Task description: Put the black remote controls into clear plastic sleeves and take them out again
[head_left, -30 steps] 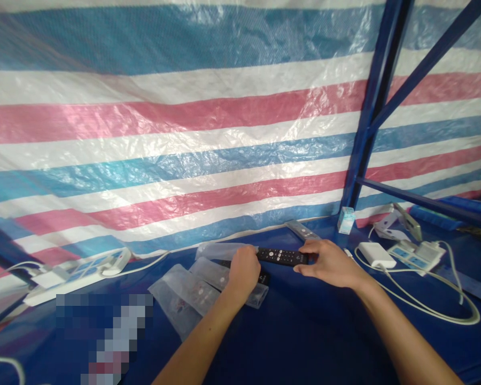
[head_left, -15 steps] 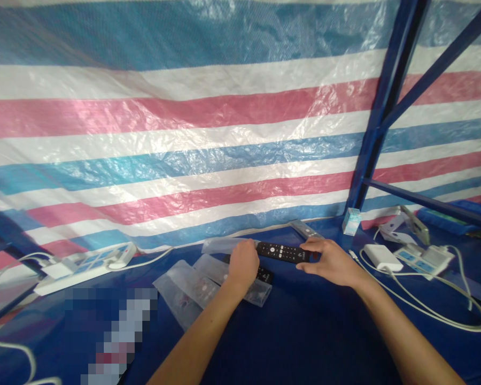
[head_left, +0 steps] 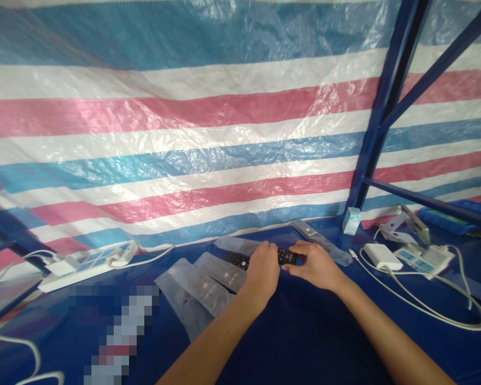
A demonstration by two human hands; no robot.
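Note:
A black remote control (head_left: 287, 256) with pale buttons lies roughly level between my hands. My right hand (head_left: 318, 264) pinches its right end between thumb and fingers. Curled over the middle of the remote is my left hand (head_left: 262, 272), whose fingertips are hidden. Dark buttoned surface also shows left of that hand, beside a translucent plastic sleeve (head_left: 236, 246). Several sleeved remotes (head_left: 208, 289) overlap on the blue table, just left of my left wrist. Behind my right hand, another sleeved remote (head_left: 315, 234) lies slanted.
A white power strip (head_left: 92, 264) with plugs is at the left, a pixelated strip in front of it. At the right are a small box (head_left: 351, 221), a white adapter (head_left: 382, 258), looping cables and a phone-like device (head_left: 419, 224). Striped sheeting (head_left: 184, 160) hangs behind the blue table (head_left: 304, 342).
Both hands have come closer together, my right hand moving left with the remote and my left hand moving right over it. The slanted sleeved remote behind is now more exposed.

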